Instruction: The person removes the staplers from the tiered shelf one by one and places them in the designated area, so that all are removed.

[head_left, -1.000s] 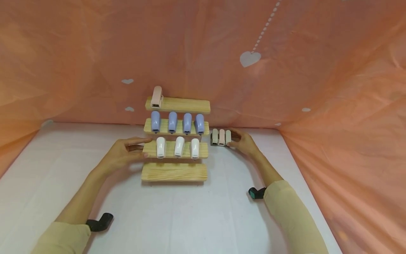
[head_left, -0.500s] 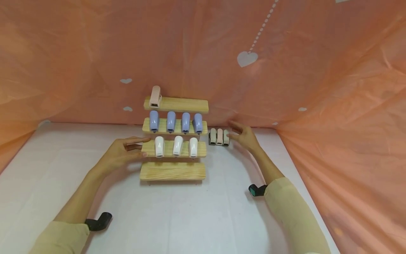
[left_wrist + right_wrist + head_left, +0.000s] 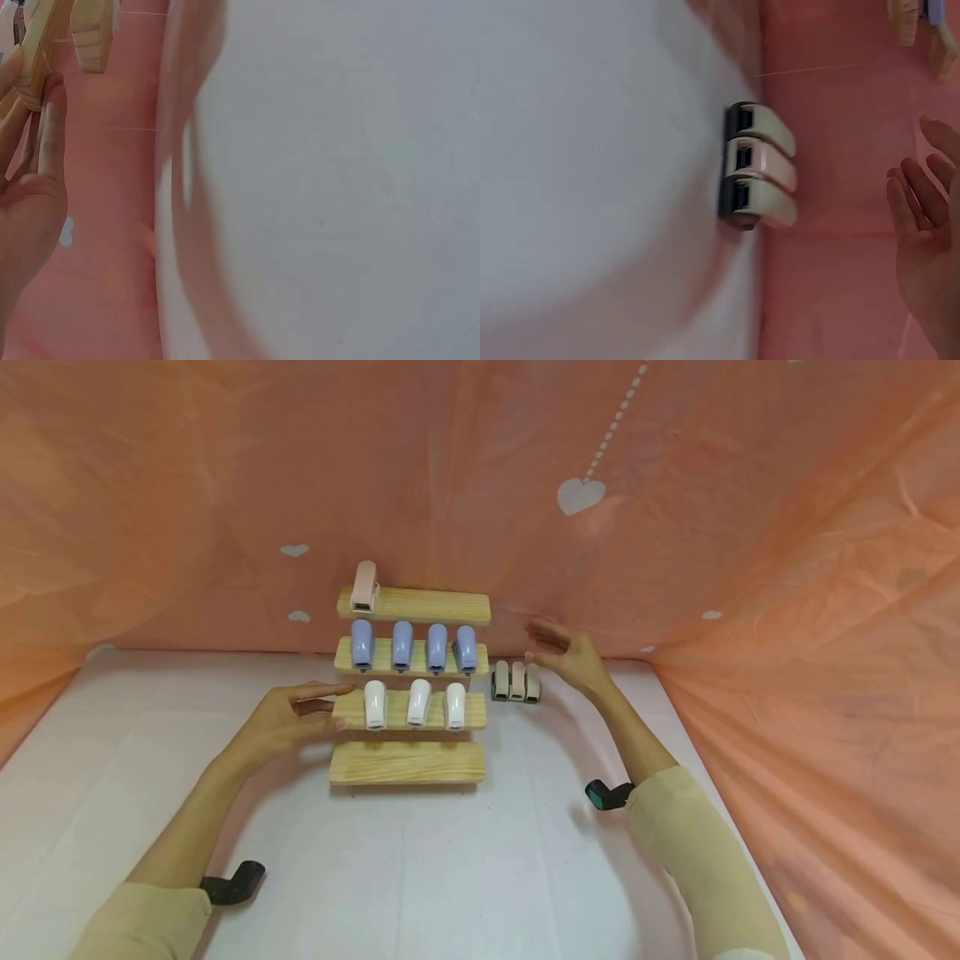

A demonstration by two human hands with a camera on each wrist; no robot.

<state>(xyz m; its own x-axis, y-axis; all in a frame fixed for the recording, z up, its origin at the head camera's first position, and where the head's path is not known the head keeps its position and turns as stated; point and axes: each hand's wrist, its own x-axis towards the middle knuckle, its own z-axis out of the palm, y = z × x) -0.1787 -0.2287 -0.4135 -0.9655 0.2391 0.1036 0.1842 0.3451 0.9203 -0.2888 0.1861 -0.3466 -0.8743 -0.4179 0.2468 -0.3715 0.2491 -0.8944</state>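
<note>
Now right hand (image 3: 573, 661) hovering spread, centre-right; left hand (image 3: 281, 720) pinching shelf (image 3: 397, 712), centre-left; staplers (image 3: 517, 680) looking light, stiff, best gripped by sides.

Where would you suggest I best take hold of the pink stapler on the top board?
I'd probably pinch the pink stapler across its long sides, coming from above: its narrow body stands near the left end of the top board with both flanks free, while the orange cloth hangs behind.
</note>
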